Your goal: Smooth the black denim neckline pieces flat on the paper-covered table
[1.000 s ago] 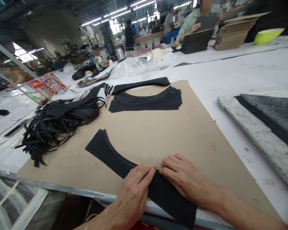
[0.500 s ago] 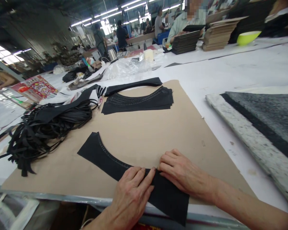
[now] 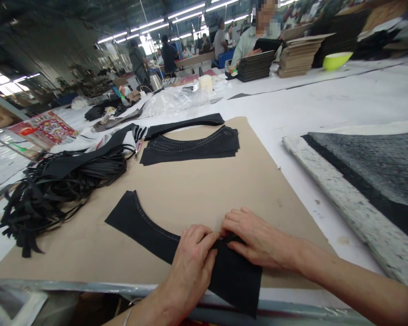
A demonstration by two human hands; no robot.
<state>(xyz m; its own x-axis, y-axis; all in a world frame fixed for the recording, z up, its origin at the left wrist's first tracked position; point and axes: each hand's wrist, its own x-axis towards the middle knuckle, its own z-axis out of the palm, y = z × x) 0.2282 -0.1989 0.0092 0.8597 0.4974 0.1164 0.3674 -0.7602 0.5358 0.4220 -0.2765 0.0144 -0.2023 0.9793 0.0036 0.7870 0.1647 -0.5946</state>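
A curved black fabric piece (image 3: pixel 139 224) with a stitched inner edge lies on a brown cardboard sheet (image 3: pixel 204 185) near the table's front edge. My left hand (image 3: pixel 192 260) rests on its middle, fingers curled and pinching the upper edge. My right hand (image 3: pixel 255 237) meets it from the right, fingertips pinching the same edge where a small fold rises. The right end of the piece hangs over the table edge below my hands.
A stack of similar black pieces (image 3: pixel 190 147) lies at the far side of the cardboard. A tangle of black strips (image 3: pixel 61 181) sits at left. A grey felt slab (image 3: pixel 363 181) lies at right. People work at far tables beside a green bowl (image 3: pixel 336 59).
My fingers went from lying flat on the fabric to pinching its upper edge where the hands meet. The view shifted slightly; the fabric stays in place.
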